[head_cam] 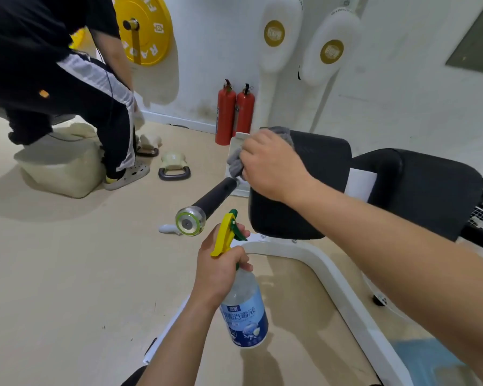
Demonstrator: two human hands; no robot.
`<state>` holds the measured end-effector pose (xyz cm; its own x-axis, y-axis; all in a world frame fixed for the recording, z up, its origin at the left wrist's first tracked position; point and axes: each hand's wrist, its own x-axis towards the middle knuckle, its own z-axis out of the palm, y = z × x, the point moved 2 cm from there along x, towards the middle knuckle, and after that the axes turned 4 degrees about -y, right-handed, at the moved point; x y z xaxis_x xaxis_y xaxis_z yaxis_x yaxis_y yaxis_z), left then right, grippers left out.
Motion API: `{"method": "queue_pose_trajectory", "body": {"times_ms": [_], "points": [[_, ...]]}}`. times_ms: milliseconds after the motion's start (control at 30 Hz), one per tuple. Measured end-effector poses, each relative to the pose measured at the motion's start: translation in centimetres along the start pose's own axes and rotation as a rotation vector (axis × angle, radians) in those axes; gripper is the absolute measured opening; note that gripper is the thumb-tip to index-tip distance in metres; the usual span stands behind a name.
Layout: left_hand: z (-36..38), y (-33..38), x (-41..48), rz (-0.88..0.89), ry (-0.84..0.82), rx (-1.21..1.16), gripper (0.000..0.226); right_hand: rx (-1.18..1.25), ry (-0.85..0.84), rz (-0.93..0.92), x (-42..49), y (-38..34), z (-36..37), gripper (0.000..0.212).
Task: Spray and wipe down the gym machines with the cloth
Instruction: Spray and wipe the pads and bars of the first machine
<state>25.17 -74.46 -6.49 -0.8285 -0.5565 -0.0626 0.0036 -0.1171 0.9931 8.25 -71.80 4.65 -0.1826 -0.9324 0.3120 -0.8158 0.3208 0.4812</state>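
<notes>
My right hand (272, 165) presses a grey cloth (236, 162) against the white bracket of a gym machine, at the inner end of its black handle bar (214, 197). The bar ends in a silver cap toward me. Beside the hand are the machine's black pads (326, 151). My left hand (221, 267) grips the neck of a clear spray bottle (244, 316) with a blue label and a yellow-green trigger head, held upright below the bar. The machine's white frame (315, 260) curves under the pads.
Another person in black clothes bends over at the upper left near a beige block (62, 174). A kettlebell (175, 165) lies on the beige floor. Two red fire extinguishers (234, 112) stand against the white wall. A yellow weight plate (148, 26) hangs above.
</notes>
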Motion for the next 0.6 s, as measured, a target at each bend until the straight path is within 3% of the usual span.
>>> {"method": "queue_pose_trajectory", "body": {"times_ms": [100, 267, 467, 533, 600], "points": [[-0.2, 0.0, 0.3, -0.017, 0.017, -0.019, 0.040, -0.101, -0.076, -0.122, -1.8, -2.7, 1.4, 0.024], [-0.8, -0.4, 0.5, -0.047, 0.048, -0.001, 0.020, -0.139, -0.104, -0.199, -5.5, -6.2, 3.8, 0.021], [-0.4, -1.2, -0.6, -0.039, -0.017, 0.089, 0.033, -0.105, -0.123, -0.460, -6.5, -5.0, 4.3, 0.022], [-0.2, -1.1, -0.7, -0.034, -0.015, 0.057, 0.033, -0.104, -0.092, -0.465, -5.4, -3.5, 3.3, 0.020], [-0.3, -1.0, -0.6, -0.033, -0.028, 0.013, 0.038, -0.108, -0.044, -0.348, -3.1, -1.4, 1.9, 0.022]]}}
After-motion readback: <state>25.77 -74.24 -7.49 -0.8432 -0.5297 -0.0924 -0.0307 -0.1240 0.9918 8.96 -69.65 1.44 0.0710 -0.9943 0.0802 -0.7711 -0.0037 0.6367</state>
